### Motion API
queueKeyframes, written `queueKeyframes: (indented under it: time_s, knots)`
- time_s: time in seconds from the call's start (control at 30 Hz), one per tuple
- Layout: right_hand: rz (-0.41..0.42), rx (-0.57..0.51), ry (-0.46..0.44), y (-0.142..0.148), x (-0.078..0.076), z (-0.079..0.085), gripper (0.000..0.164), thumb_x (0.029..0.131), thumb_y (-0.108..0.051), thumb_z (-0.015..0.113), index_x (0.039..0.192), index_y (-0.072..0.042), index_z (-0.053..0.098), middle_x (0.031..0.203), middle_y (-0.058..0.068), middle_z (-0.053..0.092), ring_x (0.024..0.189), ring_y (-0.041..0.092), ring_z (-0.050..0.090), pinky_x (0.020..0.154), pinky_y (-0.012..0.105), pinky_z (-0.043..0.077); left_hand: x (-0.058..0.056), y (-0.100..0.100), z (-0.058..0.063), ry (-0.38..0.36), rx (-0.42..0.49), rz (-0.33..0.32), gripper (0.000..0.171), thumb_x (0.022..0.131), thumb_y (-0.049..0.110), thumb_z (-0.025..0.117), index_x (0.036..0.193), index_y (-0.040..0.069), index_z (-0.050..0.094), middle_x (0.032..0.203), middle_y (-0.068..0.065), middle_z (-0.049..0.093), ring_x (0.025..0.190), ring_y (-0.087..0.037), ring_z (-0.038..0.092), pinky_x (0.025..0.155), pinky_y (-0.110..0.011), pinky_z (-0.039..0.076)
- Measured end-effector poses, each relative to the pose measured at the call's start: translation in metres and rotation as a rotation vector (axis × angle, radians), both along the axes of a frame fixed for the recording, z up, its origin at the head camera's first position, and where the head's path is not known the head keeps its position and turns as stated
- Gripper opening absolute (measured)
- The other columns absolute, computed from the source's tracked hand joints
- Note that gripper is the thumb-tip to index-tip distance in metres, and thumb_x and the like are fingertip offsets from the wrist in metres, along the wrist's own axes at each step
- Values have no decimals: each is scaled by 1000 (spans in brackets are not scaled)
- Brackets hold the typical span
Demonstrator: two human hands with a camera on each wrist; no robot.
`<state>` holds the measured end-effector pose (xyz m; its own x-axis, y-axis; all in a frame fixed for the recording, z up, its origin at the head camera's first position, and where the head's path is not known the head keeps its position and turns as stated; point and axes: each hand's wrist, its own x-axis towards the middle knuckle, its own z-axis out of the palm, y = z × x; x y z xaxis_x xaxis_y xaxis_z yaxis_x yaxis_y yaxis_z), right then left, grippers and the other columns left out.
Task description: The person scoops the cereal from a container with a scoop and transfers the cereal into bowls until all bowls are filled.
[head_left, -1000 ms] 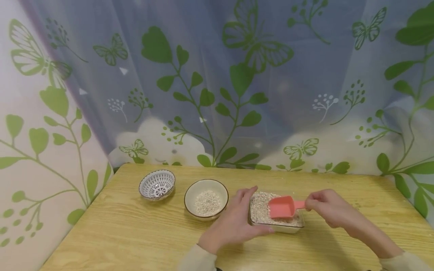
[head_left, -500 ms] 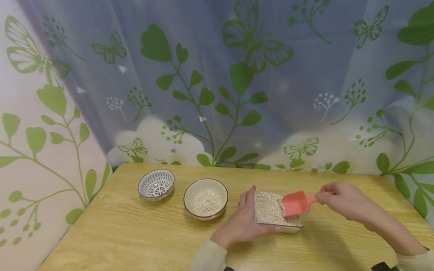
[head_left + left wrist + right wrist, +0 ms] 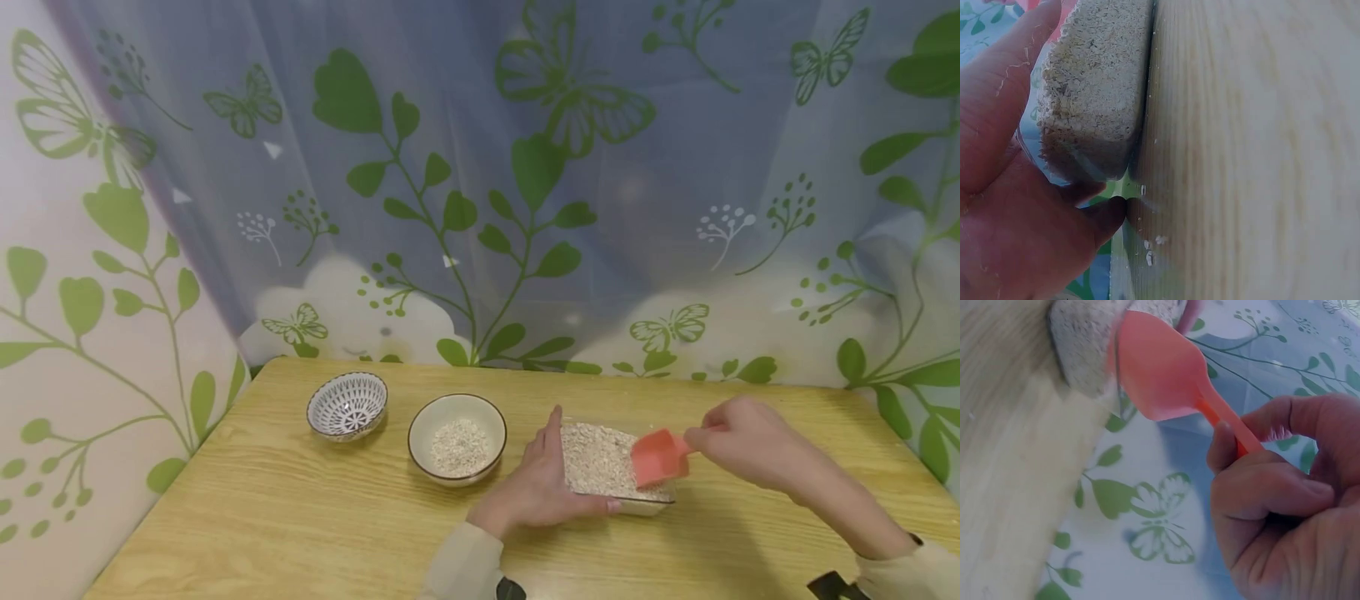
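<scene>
My right hand (image 3: 750, 446) grips the handle of a coral-pink scoop (image 3: 658, 458), also seen from close by in the right wrist view. The scoop's front edge dips into rolled oats (image 3: 600, 458) at the right end of a clear rectangular container (image 3: 645, 507). Around the container's left end lies my left hand (image 3: 532, 492), its thumb along the near wall and fingers at the left side. In the left wrist view the oats (image 3: 1097, 75) show through the clear wall, heaped higher at one end.
Left of the container stands a cream bowl (image 3: 427, 425) with a dark rim and some oats inside. Farther left is a patterned black-and-white bowl (image 3: 347, 404). A few loose flakes (image 3: 1150, 257) lie on the wooden table (image 3: 300, 517). A leaf-print curtain (image 3: 600, 250) hangs behind.
The scoop has been drawn right across the oats to the container's right end, then lowered slightly. My left hand has shifted a little right along the container.
</scene>
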<state>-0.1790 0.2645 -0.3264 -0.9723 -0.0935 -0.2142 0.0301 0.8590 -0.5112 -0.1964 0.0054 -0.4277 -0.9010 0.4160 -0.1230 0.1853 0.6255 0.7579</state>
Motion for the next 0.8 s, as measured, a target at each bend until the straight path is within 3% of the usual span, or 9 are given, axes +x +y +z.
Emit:
queueKeyframes:
  time_s: [0.27,0.57,0.67,0.77,0.8]
  knots:
    - [-51,-165,-95,-4,-3,-17,27,95,-24,55,71,-14,49,56,-8,28,48,8,24,44,21,28,1,-1,1,-29,22,21,137,71,65,85,165,30,-8,172,-18,13,157,-38,23,122,-58,32]
    - [-66,-275,-115,-5,-5,-35,13,89,-15,52,80,-7,57,60,-7,23,49,8,18,44,21,25,-1,-3,-1,-17,14,14,138,72,65,84,165,29,-10,172,-19,13,158,-35,20,124,-56,30]
    - [-57,-222,-104,-3,-5,-33,16,92,-18,52,83,-7,58,60,-6,30,50,9,21,46,23,27,-1,-3,0,-17,10,8,137,72,65,84,165,29,-11,172,-19,13,158,-34,19,125,-55,30]
    - [-18,-98,-46,-3,-5,-23,23,96,-25,54,80,-9,58,60,-4,35,53,11,27,50,27,30,-1,-2,0,-20,3,3,137,72,67,83,164,31,-12,172,-18,12,158,-35,19,124,-57,31]
    - [0,-45,-8,-4,-4,-17,25,97,-27,55,81,-9,60,63,-3,45,55,12,36,52,29,36,-1,-2,0,-20,1,2,137,72,67,83,164,31,-12,172,-19,12,158,-35,19,124,-57,31]
